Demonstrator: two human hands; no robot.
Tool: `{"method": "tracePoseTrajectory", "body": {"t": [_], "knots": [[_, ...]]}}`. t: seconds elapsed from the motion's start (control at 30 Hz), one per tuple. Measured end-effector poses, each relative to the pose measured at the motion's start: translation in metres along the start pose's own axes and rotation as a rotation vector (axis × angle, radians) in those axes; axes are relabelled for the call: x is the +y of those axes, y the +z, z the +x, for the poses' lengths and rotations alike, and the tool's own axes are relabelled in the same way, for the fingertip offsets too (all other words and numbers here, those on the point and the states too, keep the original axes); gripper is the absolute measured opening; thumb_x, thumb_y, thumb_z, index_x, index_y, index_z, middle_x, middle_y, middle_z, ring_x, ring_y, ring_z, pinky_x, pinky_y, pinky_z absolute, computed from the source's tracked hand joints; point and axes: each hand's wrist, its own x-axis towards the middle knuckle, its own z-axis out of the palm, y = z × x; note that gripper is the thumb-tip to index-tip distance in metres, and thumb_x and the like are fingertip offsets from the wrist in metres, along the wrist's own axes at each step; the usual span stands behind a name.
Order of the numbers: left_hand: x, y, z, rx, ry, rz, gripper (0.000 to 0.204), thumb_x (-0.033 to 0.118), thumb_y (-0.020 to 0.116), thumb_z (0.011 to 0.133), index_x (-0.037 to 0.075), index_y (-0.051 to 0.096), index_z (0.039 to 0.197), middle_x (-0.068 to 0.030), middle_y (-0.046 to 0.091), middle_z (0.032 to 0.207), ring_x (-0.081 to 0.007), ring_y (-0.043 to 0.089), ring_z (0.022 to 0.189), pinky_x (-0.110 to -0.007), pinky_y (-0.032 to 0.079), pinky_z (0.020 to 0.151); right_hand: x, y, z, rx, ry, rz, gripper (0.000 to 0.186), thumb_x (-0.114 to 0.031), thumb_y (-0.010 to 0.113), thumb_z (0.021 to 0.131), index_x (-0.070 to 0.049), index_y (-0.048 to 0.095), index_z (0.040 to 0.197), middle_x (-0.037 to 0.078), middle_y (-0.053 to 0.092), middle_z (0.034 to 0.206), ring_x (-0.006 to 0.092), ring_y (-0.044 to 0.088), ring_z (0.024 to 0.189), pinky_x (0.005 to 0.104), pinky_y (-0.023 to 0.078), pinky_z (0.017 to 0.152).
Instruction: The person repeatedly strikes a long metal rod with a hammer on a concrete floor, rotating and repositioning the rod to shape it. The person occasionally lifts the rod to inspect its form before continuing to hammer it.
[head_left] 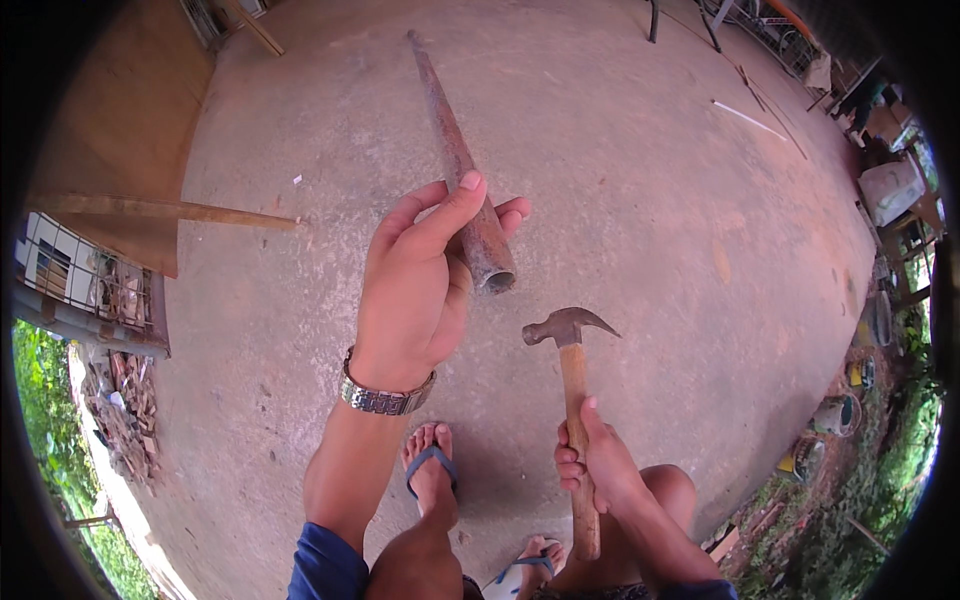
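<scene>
L hand [418, 275] part-curled, pinching rusty pipe [457, 150]: prob. stiff, hefty; best hold mid-length. R hand [603, 460] wrapped round hammer [574, 385] hdl.

Opens onto a greyish-pink concrete flr [650, 210], scuffed & stained. Shows a brown board panel [140, 120] upper L, w/ a wooden bar [215, 213] across its lower pt & a wire-grid frame [90, 280] below. Has broken pcs [125, 410] heaped lower L nr sunlit greenery [42, 390]. Includes a thin white rod [748, 118] upper R, tubs [836, 413] along R edge. Gets bright daylight both sides.
</scene>
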Motion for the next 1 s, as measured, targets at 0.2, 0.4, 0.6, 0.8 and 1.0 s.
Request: {"method": "tracePoseTrajectory", "body": {"t": [0.2, 0.4, 0.6, 0.8, 1.0], "knots": [[0.013, 0.003, 0.006, -0.074, 0.076, -0.051, 0.035, 0.022, 0.067, 0.105, -0.011, 0.064, 0.114, -0.0175, 0.068, 0.111, -0.0313, 0.07, 0.115, -0.034, 0.056, 0.106, -0.003, 0.0, 0.007, -0.014, 0.003, -0.004, 0.066, -0.073, 0.038, 0.105, -0.008, 0.047, 0.095, -0.001, 0.041, 0.072, 0.0113, 0.038, 0.057, 0.0293, 0.038, 0.051], [0.007, 0.005, 0.004, 0.006, 0.185, 0.1, 0.031, 0.025, 0.073, 0.101, -0.005, 0.069, 0.107, -0.0099, 0.069, 0.098, -0.024, 0.072, 0.099, -0.029, 0.055, 0.087, -0.004, 0.003, 0.008, -0.024, 0.053, 0.006, 0.063, -0.072, 0.034, 0.107, -0.011, 0.045, 0.094, -0.001, 0.037, 0.071, 0.0109, 0.035, 0.055, 0.0282, 0.035, 0.052], [0.009, 0.001, -0.002, 0.126, 0.159, 0.169, 0.041, 0.023, 0.08, 0.094, -0.005, 0.061, 0.116, -0.0093, 0.068, 0.094, -0.0195, 0.071, 0.083, -0.028, 0.054, 0.071, -0.004, 0.005, 0.005, -0.07, 0.048, 0.014, 0.065, -0.072, 0.04, 0.105, -0.009, 0.047, 0.096, -0.001, 0.041, 0.072, 0.011, 0.039, 0.057, 0.0293, 0.037, 0.051], [0.003, 0.004, -0.007, 0.153, 0.163, 0.22, 0.049, 0.019, 0.08, 0.091, -0.007, 0.058, 0.126, -0.0075, 0.066, 0.1, -0.0162, 0.067, 0.082, -0.027, 0.053, 0.065, -0.003, 0.008, 0.006, -0.05, 0.064, -0.03, 0.064, -0.073, 0.034, 0.106, -0.011, 0.044, 0.094, -0.002, 0.037, 0.071, 0.0104, 0.035, 0.055, 0.0279, 0.035, 0.052], [0.0, 0.009, -0.005, 0.21, 0.155, 0.315, 0.055, 0.014, 0.08, 0.088, -0.006, 0.054, 0.132, -0.0063, 0.066, 0.101, -0.0137, 0.065, 0.08, -0.028, 0.053, 0.066, -0.004, 0.009, 0.007, -0.033, 0.083, 0.009, 0.064, -0.073, 0.035, 0.106, -0.011, 0.045, 0.094, -0.002, 0.036, 0.071, 0.0102, 0.034, 0.055, 0.027, 0.033, 0.051]]}}
